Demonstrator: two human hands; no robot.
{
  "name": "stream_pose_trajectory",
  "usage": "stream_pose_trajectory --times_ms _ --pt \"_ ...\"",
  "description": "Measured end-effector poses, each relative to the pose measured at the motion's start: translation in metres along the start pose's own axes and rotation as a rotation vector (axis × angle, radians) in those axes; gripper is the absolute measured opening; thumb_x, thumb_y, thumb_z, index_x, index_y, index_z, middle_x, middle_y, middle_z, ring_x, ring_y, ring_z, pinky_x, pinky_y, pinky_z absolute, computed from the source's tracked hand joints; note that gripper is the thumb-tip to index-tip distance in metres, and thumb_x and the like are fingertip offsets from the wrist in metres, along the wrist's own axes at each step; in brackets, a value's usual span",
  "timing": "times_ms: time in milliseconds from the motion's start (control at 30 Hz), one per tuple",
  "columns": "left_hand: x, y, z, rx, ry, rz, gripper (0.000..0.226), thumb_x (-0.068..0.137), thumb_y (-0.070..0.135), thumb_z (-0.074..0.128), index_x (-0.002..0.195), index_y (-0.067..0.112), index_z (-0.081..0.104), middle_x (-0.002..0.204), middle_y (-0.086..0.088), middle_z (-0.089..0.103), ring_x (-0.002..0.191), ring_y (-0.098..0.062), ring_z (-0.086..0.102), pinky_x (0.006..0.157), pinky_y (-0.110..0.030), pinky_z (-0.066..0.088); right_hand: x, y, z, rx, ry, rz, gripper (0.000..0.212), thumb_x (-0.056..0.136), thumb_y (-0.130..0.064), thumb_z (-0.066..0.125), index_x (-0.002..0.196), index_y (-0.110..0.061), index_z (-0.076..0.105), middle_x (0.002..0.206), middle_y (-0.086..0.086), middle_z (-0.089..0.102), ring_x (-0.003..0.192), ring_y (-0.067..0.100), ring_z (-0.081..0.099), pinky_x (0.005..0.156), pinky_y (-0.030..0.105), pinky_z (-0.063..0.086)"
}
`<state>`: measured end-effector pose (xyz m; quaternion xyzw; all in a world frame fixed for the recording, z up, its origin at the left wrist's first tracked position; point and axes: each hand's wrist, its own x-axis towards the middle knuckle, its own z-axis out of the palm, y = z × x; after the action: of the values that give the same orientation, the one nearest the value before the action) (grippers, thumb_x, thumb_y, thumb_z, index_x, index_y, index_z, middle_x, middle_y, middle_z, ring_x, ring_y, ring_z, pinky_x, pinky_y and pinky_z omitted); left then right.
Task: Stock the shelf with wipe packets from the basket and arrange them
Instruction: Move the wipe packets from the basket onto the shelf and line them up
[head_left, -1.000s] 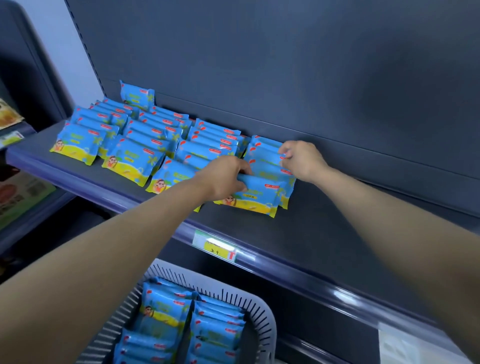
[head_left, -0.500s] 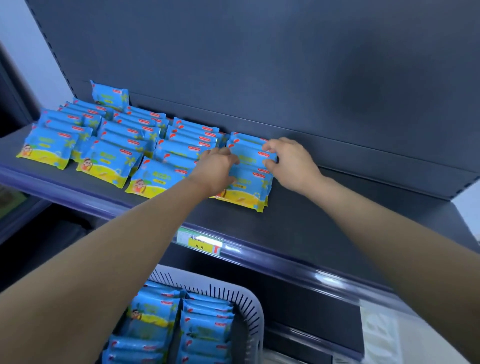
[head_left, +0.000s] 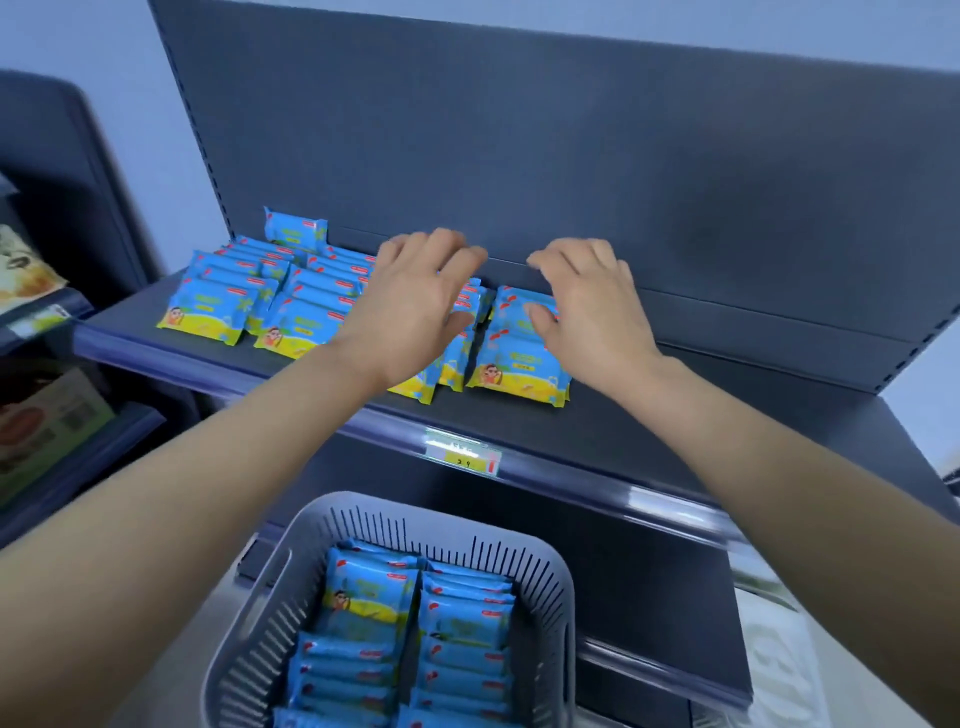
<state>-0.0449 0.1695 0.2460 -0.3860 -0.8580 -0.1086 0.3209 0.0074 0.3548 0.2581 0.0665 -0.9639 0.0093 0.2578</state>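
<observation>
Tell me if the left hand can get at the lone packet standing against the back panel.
Probably yes. The left hand is open and empty, just to the right of the upright packet. Nothing stands over that packet, and the packets lying in front of it are low and flat.

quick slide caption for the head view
Left hand and right hand open over blue wipe packets on the shelf, basket of more below.
</observation>
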Motion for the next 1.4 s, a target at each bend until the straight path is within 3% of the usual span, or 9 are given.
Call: stream_pose_trajectory --times_ms 167,267,400,500,633,767,967,1167,1400 --pt "-0.032 0.001 -0.043 -0.041 0.169 0.079 0.047 0.077 0.022 0.061 0.120 0.007 0.050 0.114 -0.018 0.055 0.102 -0.032 0.049 0.089 -0.038 0.031 -0.021 -0.035 -0.025 -0.001 0.182 -0.038 0.038 0.083 -0.016 0.061 0.119 -0.006 0.057 0.123 0.011 0.055 0.115 0.035 0.046 0.086 0.042 0.037" --pt "-0.067 0.002 -0.042 -0.109 0.157 0.108 0.043 0.080 0.024 0.058 0.120 0.010 0.047 0.115 -0.018 0.056 0.103 -0.032 0.050 0.088 -0.040 0.037 -0.045 -0.054 -0.018 -0.004 0.199 -0.048 0.037 0.078 -0.015 0.063 0.114 -0.006 0.060 0.117 0.011 0.058 0.109 0.036 0.050 0.082 0.041 0.039" --pt "-0.125 0.004 -0.008 -0.205 -0.014 0.069 0.047 0.074 0.020 0.068 0.116 0.008 0.052 0.111 -0.017 0.057 0.101 -0.031 0.052 0.085 -0.039 0.041 -0.090 -0.077 0.022 0.027 0.046 -0.065 0.039 0.074 -0.016 0.067 0.111 -0.005 0.062 0.112 0.013 0.061 0.105 0.035 0.054 0.080 0.040 0.041" --pt "-0.167 0.005 0.024 -0.254 -0.246 0.023 0.048 0.072 0.018 0.073 0.115 0.004 0.057 0.111 -0.017 0.058 0.100 -0.034 0.055 0.083 -0.042 0.044 -0.126 -0.088 0.063 0.032 -0.201 -0.124 0.038 0.080 -0.017 0.065 0.116 -0.005 0.060 0.119 0.012 0.058 0.110 0.035 0.051 0.084 0.042 0.040" --pt "-0.215 0.001 0.061 -0.265 -0.538 -0.125 0.048 0.083 0.022 0.067 0.127 0.009 0.053 0.124 -0.011 0.053 0.114 -0.031 0.050 0.098 -0.038 0.035 -0.164 -0.093 0.112 0.025 -0.540 -0.171 0.040 0.092 -0.020 0.052 0.130 -0.011 0.048 0.134 0.008 0.046 0.123 0.029 0.041 0.096 0.039 0.033" --pt "-0.251 -0.012 0.094 -0.257 -0.707 -0.237 0.047 0.086 0.023 0.063 0.130 0.010 0.050 0.128 -0.010 0.050 0.116 -0.029 0.048 0.100 -0.037 0.034 -0.186 -0.095 0.160 -0.006 -0.743 -0.091 0.039 0.094 -0.020 0.046 0.132 -0.013 0.044 0.135 0.008 0.045 0.124 0.028 0.038 0.102 0.038 0.030" --pt "-0.283 -0.029 0.134 -0.167 -0.824 -0.295 0.048 0.087 0.023 0.061 0.132 0.013 0.047 0.131 -0.009 0.047 0.120 -0.029 0.045 0.098 -0.037 0.033 -0.207 -0.098 0.213 -0.035 -0.899 -0.026 0.037 0.092 -0.015 0.049 0.129 -0.009 0.046 0.129 0.013 0.048 0.120 0.032 0.042 0.100 0.041 0.036" --pt "-0.299 -0.033 0.171 -0.144 -0.909 -0.298 0.049 0.087 0.019 0.059 0.133 0.010 0.044 0.132 -0.012 0.045 0.120 -0.031 0.044 0.098 -0.036 0.032 -0.223 -0.099 0.248 -0.059 -1.000 0.028 0.043 0.094 -0.023 0.049 0.134 -0.008 0.042 0.135 0.014 0.043 0.125 0.033 0.039 0.102 0.043 0.033" --pt "-0.303 -0.034 0.201 -0.027 -0.957 -0.248 0.046 0.086 0.017 0.057 0.129 0.008 0.044 0.129 -0.013 0.044 0.120 -0.031 0.040 0.093 -0.038 0.035 -0.232 -0.100 0.273 -0.093 -0.999 0.096 0.043 0.090 -0.011 0.049 0.132 -0.006 0.042 0.134 0.016 0.041 0.124 0.033 0.037 0.104 0.044 0.031"
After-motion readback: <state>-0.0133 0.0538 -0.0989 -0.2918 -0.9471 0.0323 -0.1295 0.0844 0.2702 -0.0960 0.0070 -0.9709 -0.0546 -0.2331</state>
